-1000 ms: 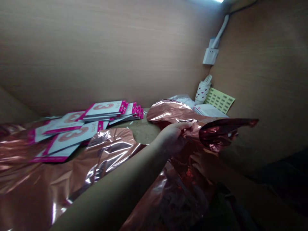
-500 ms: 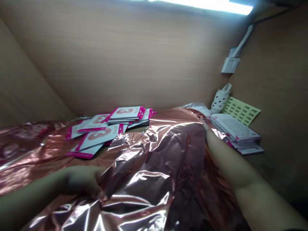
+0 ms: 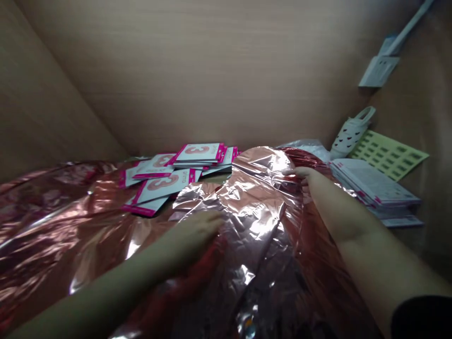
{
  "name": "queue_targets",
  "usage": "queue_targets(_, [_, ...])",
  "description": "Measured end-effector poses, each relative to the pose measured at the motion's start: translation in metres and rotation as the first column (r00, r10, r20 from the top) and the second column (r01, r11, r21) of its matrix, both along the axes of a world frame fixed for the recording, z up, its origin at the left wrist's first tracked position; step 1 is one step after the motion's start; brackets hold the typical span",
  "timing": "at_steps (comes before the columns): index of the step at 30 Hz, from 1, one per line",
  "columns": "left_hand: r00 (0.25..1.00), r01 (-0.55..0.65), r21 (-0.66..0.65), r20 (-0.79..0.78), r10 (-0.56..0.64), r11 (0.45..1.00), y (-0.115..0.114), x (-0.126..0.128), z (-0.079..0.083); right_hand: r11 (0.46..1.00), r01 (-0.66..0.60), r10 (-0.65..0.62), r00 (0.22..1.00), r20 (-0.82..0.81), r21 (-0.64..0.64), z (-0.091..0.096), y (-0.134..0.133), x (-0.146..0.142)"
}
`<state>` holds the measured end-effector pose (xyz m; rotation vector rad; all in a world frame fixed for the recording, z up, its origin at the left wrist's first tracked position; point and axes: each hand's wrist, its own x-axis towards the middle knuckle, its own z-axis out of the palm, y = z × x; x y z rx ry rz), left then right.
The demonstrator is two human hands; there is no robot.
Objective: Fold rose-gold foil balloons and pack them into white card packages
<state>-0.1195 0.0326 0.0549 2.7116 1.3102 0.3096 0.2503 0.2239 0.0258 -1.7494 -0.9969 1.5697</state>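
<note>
The foil (image 3: 263, 221) lies with its long axis six to twelve o'clock; the left hand (image 3: 203, 228), nearer its middle at nine o'clock, has a blurred, seemingly released grip; the right hand (image 3: 306, 177) touches its one-o'clock edge, grasping or resting, I cannot tell.

Dim, uneven light, the back wall (image 3: 212, 75) palest around its upper middle; white glare streaks the pink foil (image 3: 257, 202); the left hand (image 3: 201, 230) blurs; the wall socket (image 3: 379, 70) looks stretched near the right edge; the lower right darkens.
</note>
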Motion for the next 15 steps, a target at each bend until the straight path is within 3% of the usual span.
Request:
queue_targets(2, [0.938, 0.327, -0.032, -0.108, -0.328, 0.944, -0.002, 0.044, -0.022, 0.999, 0.006, -0.007, 1.0, 0.029, 0.033, 0.002, 0.007, -0.003])
queue_targets(4, [0.914, 0.379, -0.07, -0.127, -0.385, 0.923, 0.001, 0.075, -0.045, 0.997, 0.009, -0.013, 0.999, 0.05, 0.08, 0.004, 0.015, -0.006])
queue_targets(8, [0.958, 0.272, -0.072, -0.074, -0.277, 0.96, 0.018, 0.098, -0.074, 0.982, 0.008, -0.022, 0.997, 0.075, 0.189, 0.005, 0.027, -0.007])
queue_targets(11, [0.982, 0.186, -0.045, -0.036, -0.188, 0.982, 0.031, 0.105, -0.078, 0.974, 0.0, -0.02, 0.996, 0.087, 0.225, 0.007, 0.029, -0.006])
queue_targets(15, [0.981, 0.192, -0.041, 0.0, -0.192, 0.981, 0.042, 0.117, -0.076, 0.97, -0.011, -0.007, 0.997, 0.072, 0.242, 0.012, 0.022, -0.009])
